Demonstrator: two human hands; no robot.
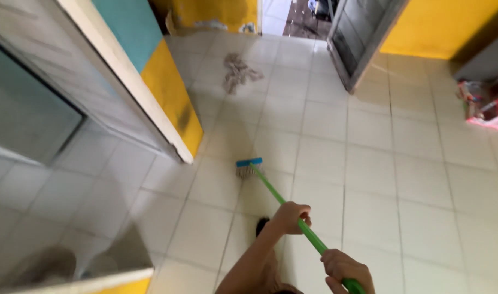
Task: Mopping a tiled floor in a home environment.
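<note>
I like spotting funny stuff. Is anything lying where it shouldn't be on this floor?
Yes. A crumpled grey rag lies loose on the tiled floor near the open door, well ahead of the broom head. Both the left hand and the right hand grip the green handle. Nothing looks spilled or broken.

We see a soft, daylit picture, bright without harshness. Light comes from the far open doorway (292,16), and the pale floor tiles (401,179) near it carry a washed-out sheen. Shadows are faint: a dim patch lies under the left hand (290,216) on the broom handle (292,215). The whole frame is smeared by motion blur, heaviest at the left wall (53,109) and near left corner. Straight lines bow at the edges. The far right clutter (486,103) is indistinct.
</note>
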